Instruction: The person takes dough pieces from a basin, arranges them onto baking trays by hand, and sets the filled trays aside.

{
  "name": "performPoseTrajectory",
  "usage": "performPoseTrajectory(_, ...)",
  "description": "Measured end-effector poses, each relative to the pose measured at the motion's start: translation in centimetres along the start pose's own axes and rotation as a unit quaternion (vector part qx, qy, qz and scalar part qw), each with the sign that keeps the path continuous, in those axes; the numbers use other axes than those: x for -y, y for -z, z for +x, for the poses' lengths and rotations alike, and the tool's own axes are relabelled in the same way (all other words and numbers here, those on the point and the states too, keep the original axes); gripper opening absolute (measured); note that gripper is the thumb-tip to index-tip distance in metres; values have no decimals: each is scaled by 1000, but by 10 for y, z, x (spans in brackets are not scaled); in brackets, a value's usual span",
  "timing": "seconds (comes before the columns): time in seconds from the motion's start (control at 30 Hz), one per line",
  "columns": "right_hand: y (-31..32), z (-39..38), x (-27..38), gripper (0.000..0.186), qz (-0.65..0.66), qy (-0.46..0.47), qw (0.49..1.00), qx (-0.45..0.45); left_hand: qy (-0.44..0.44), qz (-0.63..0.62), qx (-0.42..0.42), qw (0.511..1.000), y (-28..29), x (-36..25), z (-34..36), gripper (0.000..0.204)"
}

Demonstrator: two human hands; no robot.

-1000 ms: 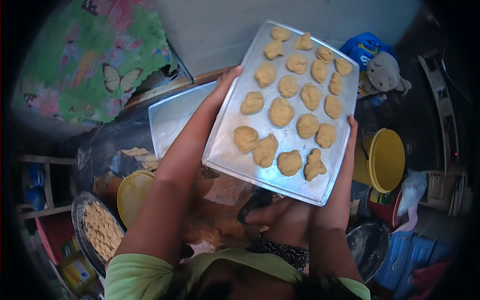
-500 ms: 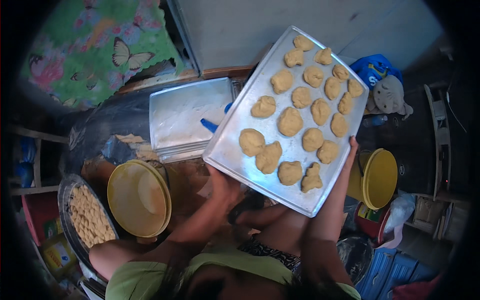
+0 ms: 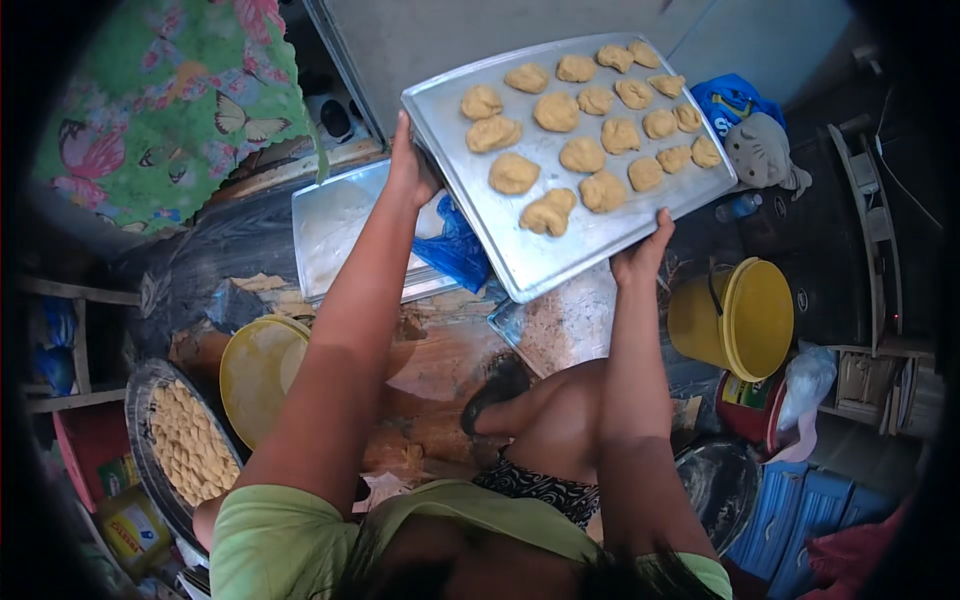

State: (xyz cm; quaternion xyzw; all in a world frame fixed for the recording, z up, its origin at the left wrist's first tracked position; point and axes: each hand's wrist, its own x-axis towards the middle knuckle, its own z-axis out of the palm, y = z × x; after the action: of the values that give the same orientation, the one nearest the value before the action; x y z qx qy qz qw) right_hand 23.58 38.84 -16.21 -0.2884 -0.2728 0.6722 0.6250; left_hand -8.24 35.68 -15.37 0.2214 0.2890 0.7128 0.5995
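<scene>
A large silver baking tray (image 3: 503, 228) bearing several lumps of pale dough (image 3: 582, 155) is held up in front of me, tilted. My left hand (image 3: 408, 172) is closed on its left edge, with the thumb showing at the rim. My right hand (image 3: 642, 253) grips the near right edge, thumb on top and the other fingers mostly hidden beneath. Under and left of the tray lies a stack of similar metal trays (image 3: 330, 225), with a crumpled blue plastic bag (image 3: 455, 245) on it. Another metal sheet (image 3: 565, 320) lies on the floor below.
A wide dark basin of dough lumps (image 3: 190, 445) stands at the lower left beside a yellow bucket (image 3: 250, 375). Another yellow bucket (image 3: 757, 320) is at the right, near a red container (image 3: 745, 405). A butterfly-patterned cloth (image 3: 180, 120) hangs at the far left; a grey plush toy (image 3: 762, 150) sits at the far right.
Both arms have stretched forward, carrying the tray farther away and turning it clockwise. My left hand has shifted from the near corner to the left edge. More of the blue bag and floor shows.
</scene>
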Motion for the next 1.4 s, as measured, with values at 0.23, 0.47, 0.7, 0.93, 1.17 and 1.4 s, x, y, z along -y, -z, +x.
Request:
performPoseTrajectory(0.23,-25,1,-17,71,28,13,999,-25,-66,-21,-24,997,-1,-6,45,92)
performPoseTrajectory(0.47,-21,9,-19,73,15,27,998,-55,-14,25,-48,998,-21,53,-16,97)
performPoseTrajectory(0.7,-23,8,-8,68,5,22,999,-23,-93,-39,-171,980,-53,135,-92,71)
performPoseTrajectory(0.93,-21,9,0,79,-41,46,998,2,-98,94,-117,984,-40,145,-111,57)
performPoseTrajectory(1.17,-14,17,-4,76,5,24,1000,-13,-48,231,-103,966,-37,139,-131,71)
performPoseTrajectory(1.4,-10,21,-4,85,12,15,999,35,48,427,-87,899,-34,131,-136,86)
